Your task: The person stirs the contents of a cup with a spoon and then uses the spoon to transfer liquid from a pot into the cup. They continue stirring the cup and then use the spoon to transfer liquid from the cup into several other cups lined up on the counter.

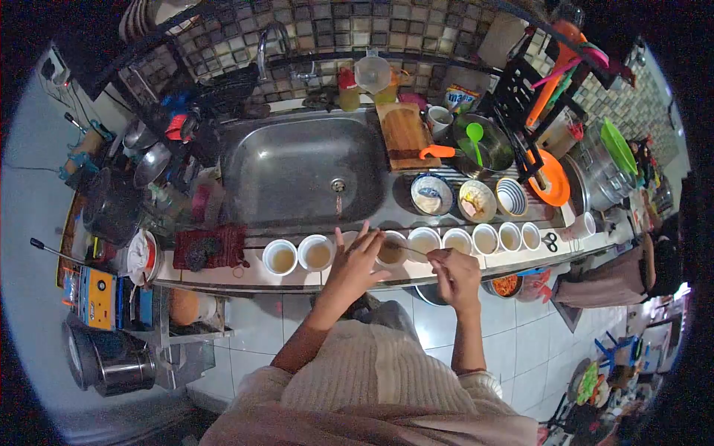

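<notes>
Along the counter's front edge stands a row of several white cups, each holding a pale brownish liquid. My right hand (455,276) is closed on the handle of a thin metal spoon (416,251), which reaches left over the third cup from the left (391,249). The spoon's tip is over or in that cup; I cannot tell which. My left hand (355,260), fingers spread, is at the left side of the same cup, its fingertips near the rim. Left of it are two more cups (315,253) (280,257).
Behind the cups is a steel sink (297,167). Three bowls (477,200), a pot (494,145) with a green spoon, and a wooden board (402,137) sit to its right. Black scissors (550,241) lie near the row's right end. A dark red cloth (210,249) lies at left.
</notes>
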{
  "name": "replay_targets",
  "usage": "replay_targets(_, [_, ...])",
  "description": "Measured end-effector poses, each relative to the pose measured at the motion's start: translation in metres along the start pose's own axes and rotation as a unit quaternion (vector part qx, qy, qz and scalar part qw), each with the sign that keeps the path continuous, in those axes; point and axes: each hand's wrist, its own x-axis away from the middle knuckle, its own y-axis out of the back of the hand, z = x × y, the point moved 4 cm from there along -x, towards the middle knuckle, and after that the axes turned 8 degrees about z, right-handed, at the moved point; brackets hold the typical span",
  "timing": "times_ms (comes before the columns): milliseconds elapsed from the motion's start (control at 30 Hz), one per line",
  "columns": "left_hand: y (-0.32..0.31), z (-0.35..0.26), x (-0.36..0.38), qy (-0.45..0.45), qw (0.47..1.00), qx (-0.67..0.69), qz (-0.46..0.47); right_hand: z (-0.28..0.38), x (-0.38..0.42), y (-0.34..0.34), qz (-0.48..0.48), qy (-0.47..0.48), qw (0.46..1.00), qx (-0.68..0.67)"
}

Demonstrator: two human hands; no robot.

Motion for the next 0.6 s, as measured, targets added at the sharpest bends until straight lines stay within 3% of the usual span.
replay_targets(233, [0.003, -0.001, -0.004, 0.023, 1.000, 0.009, 0.002, -0.015, 0.026, 0.017, -0.166, -0.041, 0.984, -0.052])
replay_targets(367, [0.006, -0.012, -0.012, -0.004, 0.999, 0.033, -0.014, -0.035, 0.048, 0.042, -0.325, -0.164, 0.925, -0.112])
replay_targets(500, [0.004, -0.033, -0.028, -0.029, 0.997, 0.063, -0.029, -0.057, 0.066, 0.064, -0.355, -0.192, 0.911, -0.086])
replay_targets(600, [-0.010, -0.054, -0.046, -0.067, 0.996, 0.057, -0.027, -0.073, 0.063, 0.068, -0.294, -0.224, 0.929, -0.025])
